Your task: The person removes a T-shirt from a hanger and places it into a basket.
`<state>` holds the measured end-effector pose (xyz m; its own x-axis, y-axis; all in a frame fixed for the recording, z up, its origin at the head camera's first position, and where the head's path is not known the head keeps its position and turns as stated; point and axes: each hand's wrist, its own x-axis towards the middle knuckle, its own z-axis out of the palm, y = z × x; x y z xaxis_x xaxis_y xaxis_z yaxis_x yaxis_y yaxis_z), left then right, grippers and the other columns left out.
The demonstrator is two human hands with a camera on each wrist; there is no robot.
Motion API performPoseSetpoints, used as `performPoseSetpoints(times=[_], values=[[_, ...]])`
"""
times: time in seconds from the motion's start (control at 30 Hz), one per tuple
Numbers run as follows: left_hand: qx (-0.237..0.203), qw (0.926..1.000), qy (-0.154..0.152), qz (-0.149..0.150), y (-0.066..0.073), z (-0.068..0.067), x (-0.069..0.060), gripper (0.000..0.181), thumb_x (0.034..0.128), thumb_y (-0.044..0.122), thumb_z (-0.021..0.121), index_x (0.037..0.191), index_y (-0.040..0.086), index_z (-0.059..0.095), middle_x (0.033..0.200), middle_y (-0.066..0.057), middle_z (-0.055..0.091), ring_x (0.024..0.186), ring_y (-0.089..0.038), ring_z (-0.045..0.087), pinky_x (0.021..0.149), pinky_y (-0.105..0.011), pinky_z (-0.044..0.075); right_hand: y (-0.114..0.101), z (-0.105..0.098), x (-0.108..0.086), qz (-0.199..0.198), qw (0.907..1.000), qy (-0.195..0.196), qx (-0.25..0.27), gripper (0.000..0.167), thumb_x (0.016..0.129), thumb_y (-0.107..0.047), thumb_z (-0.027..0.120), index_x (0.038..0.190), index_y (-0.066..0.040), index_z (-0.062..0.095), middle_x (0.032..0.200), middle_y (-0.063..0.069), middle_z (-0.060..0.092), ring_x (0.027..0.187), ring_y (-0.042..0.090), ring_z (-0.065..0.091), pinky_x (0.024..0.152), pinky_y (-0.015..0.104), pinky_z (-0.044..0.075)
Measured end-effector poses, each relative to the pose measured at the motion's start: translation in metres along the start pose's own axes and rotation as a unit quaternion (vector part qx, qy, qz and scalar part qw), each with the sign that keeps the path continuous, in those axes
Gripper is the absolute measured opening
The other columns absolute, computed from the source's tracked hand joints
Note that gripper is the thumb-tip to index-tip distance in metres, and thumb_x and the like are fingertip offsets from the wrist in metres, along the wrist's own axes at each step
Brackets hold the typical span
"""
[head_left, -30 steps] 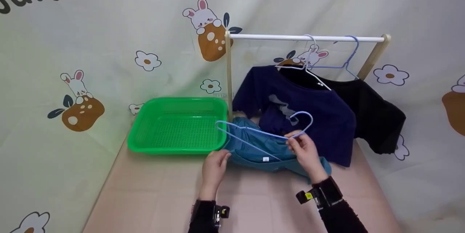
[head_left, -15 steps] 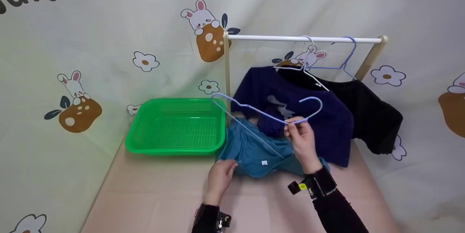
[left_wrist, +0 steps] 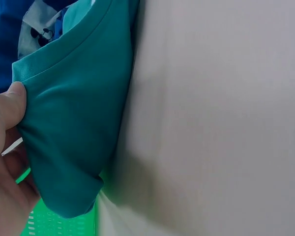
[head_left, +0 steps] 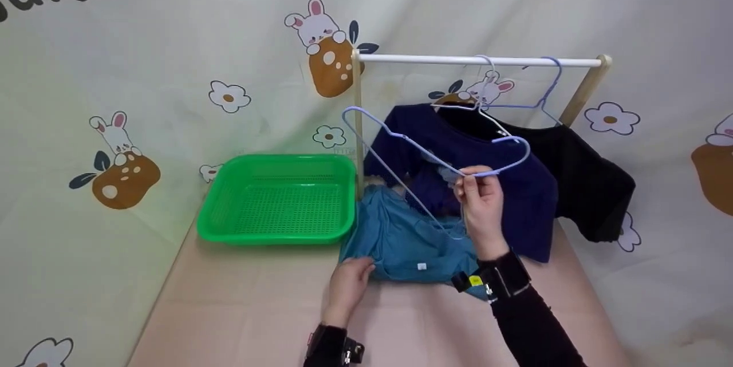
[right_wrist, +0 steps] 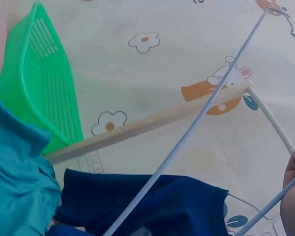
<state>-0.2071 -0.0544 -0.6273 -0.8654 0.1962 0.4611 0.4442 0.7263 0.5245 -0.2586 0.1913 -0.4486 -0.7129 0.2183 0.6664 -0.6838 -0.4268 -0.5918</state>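
Observation:
My left hand (head_left: 347,288) pinches the neckline edge of a teal shirt (head_left: 395,241) between thumb and fingers; the left wrist view shows the thumb on the collar of the shirt (left_wrist: 78,123). The shirt lies bunched on the table, a small white label at its neck. With my right hand (head_left: 484,209) I grip a light blue clothes hanger (head_left: 432,156) just below its hook. It is held tilted above the shirt, one shoulder end raised to the left. Its lower end reaches down in front of the shirt; I cannot tell whether it touches the cloth.
A green plastic basket (head_left: 205,228) stands on the left, close to the shirt. Behind my right hand is a rack with a white rail (head_left: 424,59) and wooden posts. From it hang a navy shirt (head_left: 527,206) and a black shirt (head_left: 595,184) on hangers.
My right hand has lifted the hanger up, away from the teal shirt. My left hand has shifted slightly down and right, still pinching the neckline, and the shirt has slumped flatter.

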Motion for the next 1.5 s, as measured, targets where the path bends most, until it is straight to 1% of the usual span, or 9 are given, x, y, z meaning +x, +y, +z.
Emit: performPoseSetpoints(times=[0.2, 0.37, 0.57, 0.67, 0.9, 1.03, 1.17, 1.33, 1.5], values=[[0.005, 1.0000, -0.001, 0.002, -0.003, -0.003, -0.003, 0.008, 0.0922, 0.013, 0.069, 0.096, 0.009, 0.074, 0.092, -0.003, 0.074, 0.084, -0.022, 0.067, 0.078, -0.037, 0.053, -0.006, -0.009, 0.019, -0.010, 0.9952, 0.010, -0.097, 0.023, 0.098, -0.005, 0.058, 0.098, 0.018, 0.055, 0.077, 0.005, 0.058, 0.064, 0.011, 0.052, 0.054, 0.020, 0.041], [0.002, 0.9998, 0.004, -0.018, -0.004, -0.004, -0.005, 0.013, 0.0924, 0.015, 0.070, 0.103, 0.009, 0.073, 0.096, -0.002, 0.074, 0.088, -0.022, 0.068, 0.082, -0.039, 0.052, -0.007, -0.016, 0.033, -0.003, 0.9893, 0.041, -0.140, 0.017, 0.098, 0.001, 0.055, 0.099, 0.018, 0.056, 0.077, 0.006, 0.058, 0.063, 0.011, 0.051, 0.053, 0.018, 0.040], [0.004, 0.9991, 0.006, -0.041, -0.004, -0.009, -0.007, 0.029, 0.0913, 0.018, 0.072, 0.118, 0.008, 0.068, 0.104, -0.006, 0.072, 0.095, -0.025, 0.067, 0.083, -0.041, 0.052, -0.004, -0.021, 0.049, 0.025, 0.9745, 0.049, -0.218, 0.014, 0.099, 0.005, 0.052, 0.102, 0.018, 0.056, 0.077, 0.004, 0.058, 0.062, 0.009, 0.050, 0.054, 0.017, 0.040], [0.007, 0.9992, 0.011, -0.037, -0.006, -0.010, -0.008, 0.031, 0.0904, 0.017, 0.073, 0.119, 0.006, 0.067, 0.103, -0.008, 0.072, 0.094, -0.026, 0.067, 0.083, -0.042, 0.052, -0.008, -0.013, 0.060, 0.032, 0.9621, 0.032, -0.269, 0.014, 0.098, 0.008, 0.052, 0.103, 0.020, 0.056, 0.077, 0.005, 0.057, 0.061, 0.008, 0.049, 0.056, 0.017, 0.040], [-0.001, 0.9990, 0.000, -0.044, -0.007, -0.014, -0.009, 0.037, 0.0910, 0.018, 0.072, 0.124, 0.003, 0.064, 0.107, -0.011, 0.071, 0.099, -0.029, 0.066, 0.086, -0.044, 0.051, -0.023, 0.021, 0.090, 0.014, 0.9164, -0.021, -0.399, 0.012, 0.096, 0.007, 0.055, 0.099, 0.018, 0.061, 0.076, 0.018, 0.059, 0.061, 0.004, 0.049, 0.060, 0.015, 0.039], [-0.001, 0.9986, -0.008, -0.051, -0.008, -0.015, -0.010, 0.038, 0.0918, 0.019, 0.072, 0.126, 0.004, 0.064, 0.111, -0.012, 0.070, 0.102, -0.029, 0.065, 0.089, -0.044, 0.051, -0.005, 0.020, 0.111, 0.003, 0.8934, -0.050, -0.447, 0.011, 0.096, 0.003, 0.057, 0.099, 0.012, 0.064, 0.080, 0.018, 0.063, 0.063, 0.001, 0.050, 0.062, 0.016, 0.041], [0.005, 0.9988, -0.006, -0.048, -0.007, -0.016, -0.011, 0.038, 0.0918, 0.019, 0.072, 0.125, 0.003, 0.064, 0.112, -0.013, 0.070, 0.102, -0.029, 0.065, 0.090, -0.043, 0.051, 0.007, 0.024, 0.131, 0.020, 0.8703, -0.074, -0.486, 0.012, 0.097, -0.003, 0.059, 0.100, 0.007, 0.066, 0.084, 0.014, 0.065, 0.068, 0.007, 0.053, 0.064, 0.019, 0.043], [0.008, 0.9992, 0.000, -0.038, -0.007, -0.016, -0.011, 0.038, 0.0910, 0.019, 0.072, 0.125, 0.003, 0.064, 0.112, -0.013, 0.070, 0.100, -0.029, 0.065, 0.088, -0.044, 0.051, 0.006, 0.041, 0.150, 0.055, 0.8545, -0.108, -0.505, 0.017, 0.099, -0.003, 0.056, 0.107, 0.005, 0.068, 0.089, 0.015, 0.066, 0.072, 0.017, 0.057, 0.066, 0.021, 0.043], [0.007, 0.9991, -0.009, -0.040, -0.006, -0.014, -0.013, 0.040, 0.0913, 0.020, 0.071, 0.126, 0.001, 0.063, 0.117, -0.014, 0.068, 0.105, -0.031, 0.064, 0.092, -0.046, 0.050, 0.010, 0.051, 0.161, 0.092, 0.8462, -0.137, -0.507, 0.022, 0.101, -0.002, 0.051, 0.113, 0.004, 0.068, 0.091, 0.015, 0.066, 0.075, 0.017, 0.058, 0.068, 0.022, 0.044]])
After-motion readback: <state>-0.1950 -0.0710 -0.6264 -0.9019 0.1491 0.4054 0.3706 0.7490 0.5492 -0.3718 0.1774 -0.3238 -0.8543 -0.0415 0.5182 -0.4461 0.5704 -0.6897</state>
